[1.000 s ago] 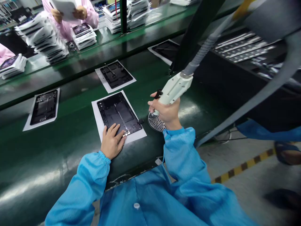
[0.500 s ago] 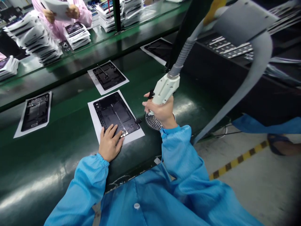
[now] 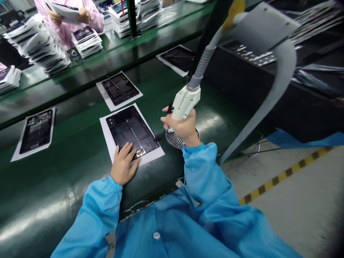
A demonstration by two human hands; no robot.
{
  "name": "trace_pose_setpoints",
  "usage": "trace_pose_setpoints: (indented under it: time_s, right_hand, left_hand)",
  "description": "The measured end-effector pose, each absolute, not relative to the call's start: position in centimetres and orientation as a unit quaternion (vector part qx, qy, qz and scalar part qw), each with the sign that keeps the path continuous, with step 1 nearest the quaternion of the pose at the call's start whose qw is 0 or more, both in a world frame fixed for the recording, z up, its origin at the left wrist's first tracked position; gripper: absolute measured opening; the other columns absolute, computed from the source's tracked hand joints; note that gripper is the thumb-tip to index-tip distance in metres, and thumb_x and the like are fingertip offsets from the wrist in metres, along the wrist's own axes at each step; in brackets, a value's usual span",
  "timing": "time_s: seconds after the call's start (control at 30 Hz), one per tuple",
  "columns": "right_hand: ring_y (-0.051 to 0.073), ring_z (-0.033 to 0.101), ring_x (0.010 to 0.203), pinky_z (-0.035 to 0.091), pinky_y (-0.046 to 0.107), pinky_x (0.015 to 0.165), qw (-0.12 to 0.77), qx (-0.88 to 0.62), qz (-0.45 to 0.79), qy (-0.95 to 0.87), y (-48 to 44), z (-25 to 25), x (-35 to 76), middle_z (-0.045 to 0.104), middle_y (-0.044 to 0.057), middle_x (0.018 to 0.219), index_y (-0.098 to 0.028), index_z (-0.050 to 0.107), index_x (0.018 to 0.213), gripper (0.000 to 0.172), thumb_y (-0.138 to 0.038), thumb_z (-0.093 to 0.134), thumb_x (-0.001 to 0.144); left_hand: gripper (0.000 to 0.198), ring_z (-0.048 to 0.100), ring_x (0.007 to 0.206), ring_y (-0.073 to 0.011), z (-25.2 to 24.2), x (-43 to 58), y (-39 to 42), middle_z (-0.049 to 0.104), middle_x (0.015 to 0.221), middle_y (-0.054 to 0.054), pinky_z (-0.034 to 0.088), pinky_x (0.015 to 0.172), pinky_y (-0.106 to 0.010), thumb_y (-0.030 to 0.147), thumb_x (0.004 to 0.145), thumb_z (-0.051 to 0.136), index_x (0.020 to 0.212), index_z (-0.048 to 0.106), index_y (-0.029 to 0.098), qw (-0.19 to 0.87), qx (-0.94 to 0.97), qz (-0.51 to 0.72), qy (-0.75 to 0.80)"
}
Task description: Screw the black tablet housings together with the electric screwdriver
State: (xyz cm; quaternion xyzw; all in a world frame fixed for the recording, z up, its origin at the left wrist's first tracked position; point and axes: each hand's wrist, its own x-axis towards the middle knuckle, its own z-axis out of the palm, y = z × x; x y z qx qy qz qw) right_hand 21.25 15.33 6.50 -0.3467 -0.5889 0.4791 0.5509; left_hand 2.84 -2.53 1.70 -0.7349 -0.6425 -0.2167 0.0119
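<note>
My left hand (image 3: 125,164) rests with fingers spread on the near left edge of a black tablet housing (image 3: 129,127). That housing lies open side up on a sheet of white paper (image 3: 108,138) and shows a thin strip and a small board at its near end. In my right hand (image 3: 184,127) is a cream-coloured air gun (image 3: 186,102), fingers wrapped round its grip, with a grey corrugated hose (image 3: 202,66) running up from it. Just below the gun, right of the housing, sits a round perforated metal disc (image 3: 176,140), partly hidden by my hand.
More tablet housings on paper lie on the green belt: one at left (image 3: 37,130), one beyond (image 3: 120,87), one farther right (image 3: 178,57). Behind the rail, a person in pink (image 3: 92,16) holds a panel among stacks (image 3: 87,44). A black bin (image 3: 242,82) stands at right.
The other housings on the belt have slid a little left, while the one under my left hand has stayed. Both my hands keep their places. The person in pink has tilted the panel.
</note>
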Motion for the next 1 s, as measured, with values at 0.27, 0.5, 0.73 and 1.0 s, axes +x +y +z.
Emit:
trace_pose_setpoints:
  time_s: [0.27,0.5,0.73,1.0]
  right_hand:
    - [0.01,0.051,0.037,0.048,0.029,0.044,0.587,-0.298,0.483,-0.577,13.5,8.1,20.3,0.053,-0.009,0.045,-0.023,0.062,0.081,0.018,-0.022,0.072,0.066]
    - [0.01,0.053,0.042,0.049,0.028,0.049,0.48,-0.251,0.585,-0.604,9.0,7.8,15.4,0.057,-0.007,0.05,-0.019,0.063,0.084,0.018,-0.019,0.069,0.067]
    - [0.011,0.054,0.046,0.05,0.03,0.053,0.442,-0.26,0.592,-0.622,8.1,6.3,14.6,0.056,-0.006,0.054,-0.018,0.062,0.089,0.023,-0.021,0.069,0.068]
    - [0.012,0.054,0.048,0.055,0.033,0.061,0.422,-0.26,0.581,-0.646,7.6,6.1,15.0,0.056,-0.005,0.053,-0.018,0.061,0.086,0.019,-0.022,0.068,0.068]
  left_hand:
    - [0.03,0.05,0.128,-0.0308,2.0,2.5,-2.1,0.058,0.133,-0.015,0.036,0.107,-0.056,0.035,0.093,0.051,0.11,0.07,0.019,0.023,-0.741,-0.193,-0.642]
    - [0.036,0.043,0.133,-0.0328,2.0,3.0,-2.0,0.053,0.138,-0.016,0.034,0.107,-0.056,0.039,0.095,0.048,0.119,0.066,0.019,0.015,-0.732,-0.17,-0.659]
    - [0.036,0.039,0.136,-0.0323,2.3,3.4,-2.1,0.052,0.139,-0.013,0.03,0.109,-0.056,0.04,0.096,0.045,0.122,0.065,0.024,-0.024,-0.725,-0.153,-0.671]
    - [0.035,0.039,0.135,-0.0314,2.4,3.7,-2.1,0.052,0.139,-0.012,0.032,0.108,-0.055,0.039,0.096,0.045,0.121,0.065,0.024,-0.03,-0.723,-0.157,-0.672]
